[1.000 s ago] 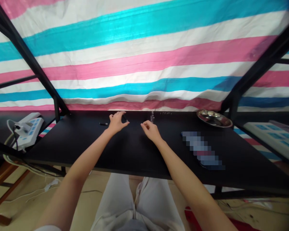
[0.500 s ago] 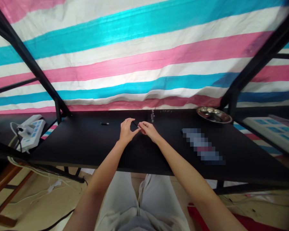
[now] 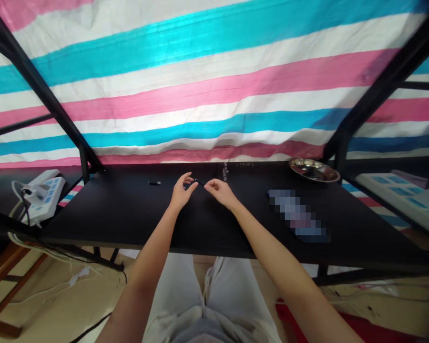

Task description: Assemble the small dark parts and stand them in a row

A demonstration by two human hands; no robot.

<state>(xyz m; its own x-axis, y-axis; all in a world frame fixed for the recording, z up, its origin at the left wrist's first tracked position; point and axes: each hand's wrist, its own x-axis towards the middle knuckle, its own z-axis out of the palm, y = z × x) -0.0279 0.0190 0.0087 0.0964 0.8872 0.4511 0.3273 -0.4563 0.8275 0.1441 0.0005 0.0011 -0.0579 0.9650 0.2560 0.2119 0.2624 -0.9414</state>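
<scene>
Rod [image 3: 200, 183]: thin, dark, short; surface detail too small to read. Pose: tilted, its left end farther from the wearer, its right end nearer. Position: spans the gap between the hands. Right end meets the pinched fingertips of the right hand [image 3: 221, 191]; left end sits at the thumb of the left hand [image 3: 180, 191], partly hidden, grip there unclear.

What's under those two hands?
Under the left hand and right hand, the black table shows. A small dark thing is between them; whatever they cover is hidden.
</scene>
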